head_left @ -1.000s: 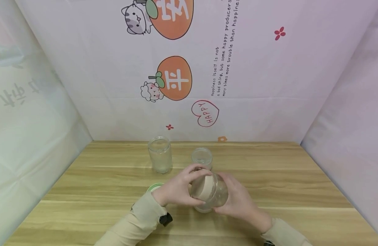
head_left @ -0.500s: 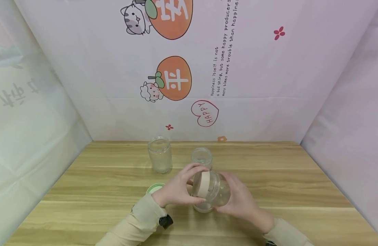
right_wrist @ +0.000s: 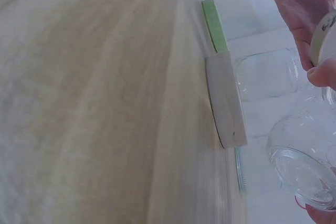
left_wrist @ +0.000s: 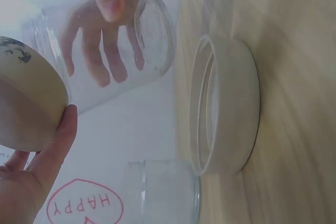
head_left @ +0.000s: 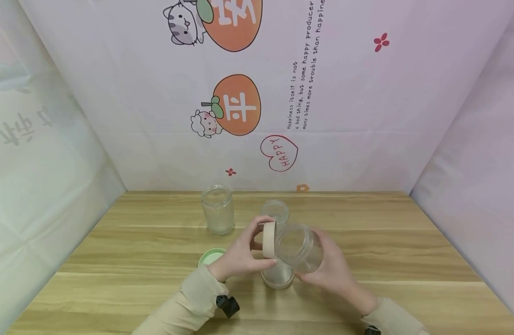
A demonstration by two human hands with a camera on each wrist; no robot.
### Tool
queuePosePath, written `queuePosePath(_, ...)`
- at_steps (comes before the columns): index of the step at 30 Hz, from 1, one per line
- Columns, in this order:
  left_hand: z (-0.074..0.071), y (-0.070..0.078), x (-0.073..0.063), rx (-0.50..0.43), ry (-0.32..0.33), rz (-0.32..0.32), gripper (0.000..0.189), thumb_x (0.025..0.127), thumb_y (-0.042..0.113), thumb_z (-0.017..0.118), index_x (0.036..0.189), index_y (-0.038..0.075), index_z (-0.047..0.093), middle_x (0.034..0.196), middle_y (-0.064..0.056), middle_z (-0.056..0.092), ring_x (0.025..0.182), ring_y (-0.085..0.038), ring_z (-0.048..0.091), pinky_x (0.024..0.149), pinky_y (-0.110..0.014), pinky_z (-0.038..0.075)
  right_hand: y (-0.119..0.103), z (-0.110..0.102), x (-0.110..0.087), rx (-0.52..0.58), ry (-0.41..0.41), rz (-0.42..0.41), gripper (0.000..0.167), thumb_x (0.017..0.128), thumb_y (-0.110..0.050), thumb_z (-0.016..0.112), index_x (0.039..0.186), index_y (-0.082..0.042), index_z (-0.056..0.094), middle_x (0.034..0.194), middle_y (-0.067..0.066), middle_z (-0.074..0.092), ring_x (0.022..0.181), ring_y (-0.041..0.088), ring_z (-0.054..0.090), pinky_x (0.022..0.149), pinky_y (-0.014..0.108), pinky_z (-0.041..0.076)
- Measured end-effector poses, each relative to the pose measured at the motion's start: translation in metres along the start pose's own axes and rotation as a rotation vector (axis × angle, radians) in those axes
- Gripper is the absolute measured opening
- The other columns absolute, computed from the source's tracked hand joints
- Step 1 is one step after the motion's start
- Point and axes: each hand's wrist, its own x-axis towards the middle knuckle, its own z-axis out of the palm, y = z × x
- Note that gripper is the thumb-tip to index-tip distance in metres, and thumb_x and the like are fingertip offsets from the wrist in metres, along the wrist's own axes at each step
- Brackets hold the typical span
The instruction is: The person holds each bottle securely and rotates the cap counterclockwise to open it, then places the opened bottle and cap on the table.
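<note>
My left hand (head_left: 240,255) pinches a beige lid (head_left: 269,239) by its rim, thumb below and fingers above, the lid standing on edge. In the left wrist view a dark printed mark shows on its top. My right hand (head_left: 333,266) grips a clear jar (left_wrist: 121,51) round its body, fingers spread over the far side. The jar is tilted, its open mouth turned left toward the lid. Below both hands, a second beige lid (left_wrist: 231,106) lies on the wooden table with its threaded inside up.
A green lid (head_left: 212,256) lies beside my left wrist, partly covered by it. One tall clear jar (head_left: 217,211) stands at the back left and another clear jar (head_left: 275,210) behind my hands. A printed white cloth (head_left: 344,116) rises at the table's back edge.
The lid has come off the jar's mouth. My left hand has drawn it slightly left, while my right hand has shifted the jar a little right.
</note>
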Motion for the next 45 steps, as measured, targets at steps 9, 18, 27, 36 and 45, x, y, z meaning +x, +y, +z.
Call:
queuePosePath(9,0.005,-0.004,-0.003,-0.047,-0.019,-0.020,0.076,0.073,-0.002,0.073,0.135,0.000,0.028,0.125,-0.028,0.044,0.106,-0.034,0.055,0.081,-0.032,0.056,0.002,-0.013,0.007,0.139,-0.014,0.267,0.096,0.049,-0.008,0.092,0.130,0.004,0.042,0.117,0.018,0.059,0.105,0.032,0.057,0.087,0.050,0.049)
queuePosePath(18,0.004,-0.008,-0.006,-0.047,-0.005,-0.042,0.075,0.075,-0.001,0.074,0.135,0.004,0.029,0.125,-0.026,0.046,0.106,-0.032,0.054,0.083,-0.032,0.055,0.022,-0.026,0.014,0.287,-0.010,0.514,0.089,0.067,-0.008,0.084,0.139,-0.001,0.032,0.130,0.019,0.049,0.118,0.032,0.047,0.100,0.048,0.041)
queuePosePath(27,0.002,-0.007,-0.010,-0.050,-0.003,-0.049,0.077,0.074,0.000,0.074,0.136,0.001,0.027,0.127,-0.024,0.046,0.109,-0.033,0.053,0.085,-0.032,0.055,0.051,-0.037,0.028,0.321,-0.011,0.643,0.084,0.075,-0.010,0.078,0.140,0.006,0.026,0.136,0.026,0.042,0.125,0.036,0.041,0.097,0.025,0.041)
queuePosePath(36,0.003,-0.010,-0.012,-0.057,-0.009,-0.036,0.076,0.075,-0.003,0.074,0.135,0.000,0.027,0.125,-0.026,0.045,0.110,-0.036,0.052,0.083,-0.032,0.056,0.088,-0.041,0.042,0.360,-0.003,0.668,0.094,0.078,-0.012,0.076,0.146,0.005,0.014,0.147,0.032,0.026,0.134,0.049,0.029,0.109,0.059,0.029)
queuePosePath(45,0.004,-0.011,-0.012,-0.073,-0.007,-0.053,0.076,0.075,-0.003,0.074,0.135,0.001,0.026,0.125,-0.026,0.046,0.110,-0.036,0.052,0.083,-0.032,0.055,0.107,-0.044,0.050,0.360,0.007,0.631,0.101,0.075,-0.010,0.079,0.149,-0.002,0.012,0.149,0.028,0.026,0.133,0.050,0.030,0.109,0.058,0.030)
